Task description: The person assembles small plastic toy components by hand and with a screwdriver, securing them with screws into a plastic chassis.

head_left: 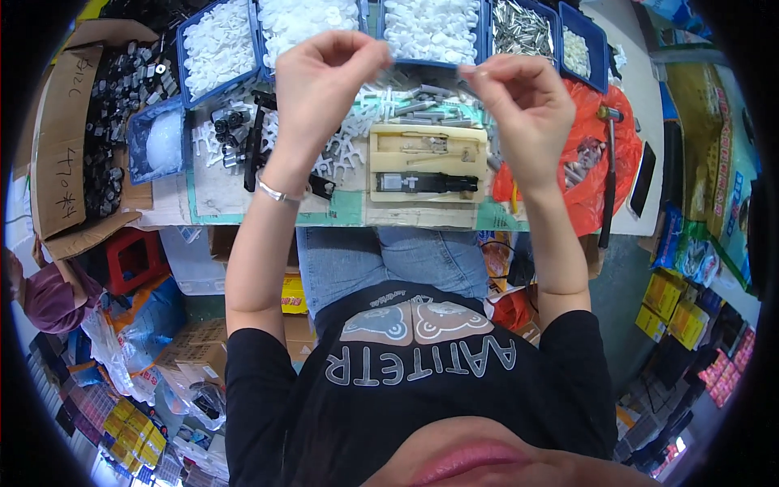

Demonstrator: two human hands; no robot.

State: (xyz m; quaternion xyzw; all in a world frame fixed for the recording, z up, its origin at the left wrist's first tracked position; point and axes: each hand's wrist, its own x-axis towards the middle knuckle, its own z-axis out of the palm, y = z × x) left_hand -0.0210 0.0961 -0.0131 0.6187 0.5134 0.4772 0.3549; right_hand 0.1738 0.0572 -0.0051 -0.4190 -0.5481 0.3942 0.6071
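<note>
My left hand (329, 85) is raised over the table, thumb and fingertips pinched in front of the blue bins; what they hold, if anything, is too small and blurred to name. Facing it, my right hand (527, 114) also pinches, with a tiny thing at its fingertips that I cannot make out. Below and between the hands lies a cream-coloured block fixture (428, 136) with recesses. In its nearer recess rests a long black part (442, 183) with a small white piece on it. White forked plastic pieces (345, 154) and grey cylindrical pieces (418, 107) are scattered around it.
Blue bins along the back hold white plastic parts (219, 49) and metal pins (522, 31). At left stand a blue tray (138, 146) and a cardboard box (69, 138) of black parts. A red bag (604, 195), hammer (610, 162) and phone (643, 180) lie right. Another person (53, 296) is at left.
</note>
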